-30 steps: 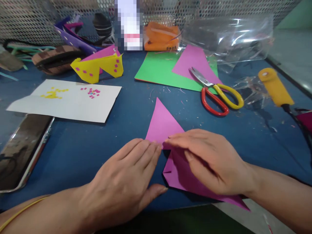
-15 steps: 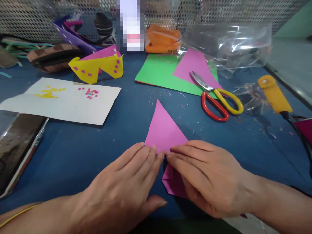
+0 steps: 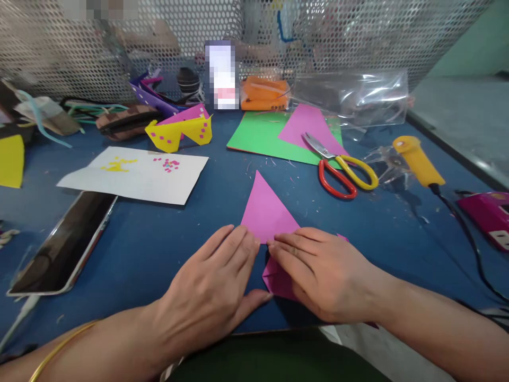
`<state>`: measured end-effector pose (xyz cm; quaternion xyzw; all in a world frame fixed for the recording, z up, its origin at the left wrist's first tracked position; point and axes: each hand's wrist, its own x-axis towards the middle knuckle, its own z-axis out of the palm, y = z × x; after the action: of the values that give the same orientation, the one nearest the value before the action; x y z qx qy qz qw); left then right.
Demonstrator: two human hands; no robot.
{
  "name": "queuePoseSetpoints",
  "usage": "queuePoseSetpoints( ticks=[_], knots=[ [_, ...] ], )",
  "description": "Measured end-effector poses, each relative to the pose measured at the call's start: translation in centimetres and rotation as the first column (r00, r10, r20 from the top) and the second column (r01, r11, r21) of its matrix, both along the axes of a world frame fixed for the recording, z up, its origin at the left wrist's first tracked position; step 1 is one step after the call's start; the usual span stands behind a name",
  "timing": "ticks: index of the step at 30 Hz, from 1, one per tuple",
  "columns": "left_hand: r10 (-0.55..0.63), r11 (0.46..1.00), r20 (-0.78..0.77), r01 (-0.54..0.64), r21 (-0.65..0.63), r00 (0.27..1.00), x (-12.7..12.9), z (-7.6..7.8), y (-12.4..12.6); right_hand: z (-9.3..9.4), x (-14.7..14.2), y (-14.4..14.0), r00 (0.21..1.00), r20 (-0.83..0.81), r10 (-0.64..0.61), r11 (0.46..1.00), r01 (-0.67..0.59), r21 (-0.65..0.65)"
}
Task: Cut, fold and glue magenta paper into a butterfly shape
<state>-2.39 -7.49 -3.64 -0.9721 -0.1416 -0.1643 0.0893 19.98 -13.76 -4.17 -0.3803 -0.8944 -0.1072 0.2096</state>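
Note:
A folded pink sheet of paper (image 3: 264, 212) lies on the blue table, its pointed tip facing away from me. My left hand (image 3: 217, 273) rests flat on the paper's left lower edge, fingers stretched out, thumb apart. From the right, my right hand (image 3: 322, 270) presses down with its fingers laid out along the fold; its thumb is hidden. Beneath the right palm a darker folded part of the pink paper shows, mostly covered. The fingertips of both hands nearly meet at the middle of the crease.
Scissors (image 3: 342, 167) with red and yellow handles lie partly on green paper (image 3: 258, 135). A yellow glue gun (image 3: 417, 159) is at right. White paper (image 3: 159, 185) with small cut bits, a phone (image 3: 63, 244) and a yellow paper mask (image 3: 181, 132) are at left. A perforated metal screen (image 3: 338, 37) stands behind.
The view has tilted up and shifted left, so more of the table's left side and the screen shows. Both hands stay pressed on the pink paper; my left thumb now reaches its lower folded part.

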Motion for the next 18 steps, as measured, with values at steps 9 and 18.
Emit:
queuePoseSetpoints(
  ticks=[9, 18],
  knots=[
    [0.040, 0.992, 0.015, -0.038, -0.118, 0.999, -0.4, 0.6, 0.8, 0.4, 0.3, 0.1, 0.997, -0.073, 0.012, 0.997, -0.018, -0.076],
    [0.015, 0.999, 0.005, -0.015, -0.028, 1.000, -0.5, 0.4, 0.4, 0.4, 1.0, 0.5, 0.982, -0.177, -0.066, 0.969, 0.020, -0.246]
  ],
)
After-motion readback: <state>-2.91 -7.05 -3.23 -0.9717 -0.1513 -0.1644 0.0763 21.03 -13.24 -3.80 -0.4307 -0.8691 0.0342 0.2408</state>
